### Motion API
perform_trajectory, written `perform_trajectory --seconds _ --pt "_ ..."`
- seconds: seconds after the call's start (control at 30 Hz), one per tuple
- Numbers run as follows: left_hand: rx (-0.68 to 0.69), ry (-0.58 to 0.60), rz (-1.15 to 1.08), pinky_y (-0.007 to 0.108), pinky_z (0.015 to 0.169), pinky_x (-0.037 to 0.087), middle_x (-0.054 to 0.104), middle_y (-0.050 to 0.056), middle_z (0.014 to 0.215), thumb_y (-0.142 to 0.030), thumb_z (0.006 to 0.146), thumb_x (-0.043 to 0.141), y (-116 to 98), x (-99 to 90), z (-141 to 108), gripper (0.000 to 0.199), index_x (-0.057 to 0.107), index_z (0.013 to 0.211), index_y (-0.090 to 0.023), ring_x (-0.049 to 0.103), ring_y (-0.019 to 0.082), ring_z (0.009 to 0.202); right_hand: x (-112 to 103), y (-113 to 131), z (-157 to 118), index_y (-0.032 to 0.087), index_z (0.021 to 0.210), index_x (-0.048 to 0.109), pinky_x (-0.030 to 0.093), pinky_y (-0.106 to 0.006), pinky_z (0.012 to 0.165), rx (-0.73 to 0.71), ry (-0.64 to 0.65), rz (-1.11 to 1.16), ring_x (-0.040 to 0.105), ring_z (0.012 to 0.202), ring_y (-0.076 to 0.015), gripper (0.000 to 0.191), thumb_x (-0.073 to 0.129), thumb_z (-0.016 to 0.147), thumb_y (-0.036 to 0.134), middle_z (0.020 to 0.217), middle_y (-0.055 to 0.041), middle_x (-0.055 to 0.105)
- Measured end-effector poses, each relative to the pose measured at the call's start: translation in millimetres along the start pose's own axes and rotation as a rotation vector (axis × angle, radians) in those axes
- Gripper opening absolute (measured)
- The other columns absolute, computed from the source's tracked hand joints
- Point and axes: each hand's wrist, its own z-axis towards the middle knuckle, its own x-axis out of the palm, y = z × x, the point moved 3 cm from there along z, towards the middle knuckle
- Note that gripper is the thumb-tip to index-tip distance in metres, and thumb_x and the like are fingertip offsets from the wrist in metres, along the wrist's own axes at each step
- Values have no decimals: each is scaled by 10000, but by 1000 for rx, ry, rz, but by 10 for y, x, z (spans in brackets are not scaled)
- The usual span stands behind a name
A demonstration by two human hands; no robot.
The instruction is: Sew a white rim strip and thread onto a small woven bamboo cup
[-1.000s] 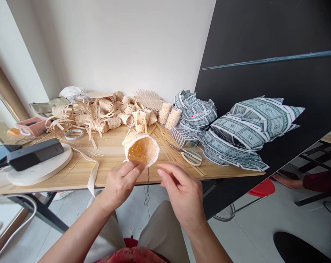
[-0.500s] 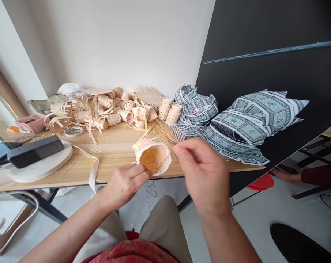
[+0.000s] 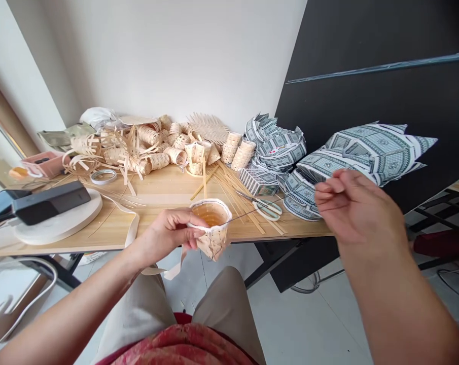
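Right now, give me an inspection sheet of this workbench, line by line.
surface: light wooden table
job's things: small woven bamboo basket, thin strand running from it
clutter: heaped bamboo strips, folded patterned paper, scissors
hands: left hand grips the basket; right hand raised, off the basket
cables: white cable below the table
surroundings: white wall, black panel

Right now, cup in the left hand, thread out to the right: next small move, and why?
Probably draw the thin thread snug with the right hand. The thread leaves the rim of the woven bamboo cup and runs out toward that raised hand, while the left hand grips the cup steady. Whether the right fingers pinch the thread is hard to tell.
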Motion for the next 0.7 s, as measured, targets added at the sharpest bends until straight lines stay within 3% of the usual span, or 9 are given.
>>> perform_trajectory --seconds 0.2,0.37,0.6,0.7 --pt "-105 33 -97 165 430 415 570 -16 475 -299 595 734 18 -28 35 236 657 710 -108 531 75 435 -617 62 351 110 498 477 362 -75 363 1 -411 44 367 441 -15 415 288 779 -130 535 24 363" --pt "-172 40 -126 163 428 411 567 -20 451 -295 590 738 58 -39 55 242 649 710 -104 529 73 424 -970 74 370 118 426 429 354 -54 323 0 -642 8 333 403 6 485 217 738 -186 555 23 365" --pt "-175 112 -132 162 418 404 575 -22 492 -280 566 754 65 -2 92 233 635 669 -107 521 63 419 -1182 114 333 158 318 462 355 -94 333 84 -653 -80 398 356 45 600 194 720 -199 409 15 386" --pt "-159 144 -103 162 421 405 567 -20 497 -294 572 750 52 3 99 240 632 659 -104 521 62 424 -1217 89 447 161 311 446 350 -105 345 5 -529 -85 382 317 54 612 157 714 -197 331 24 361"
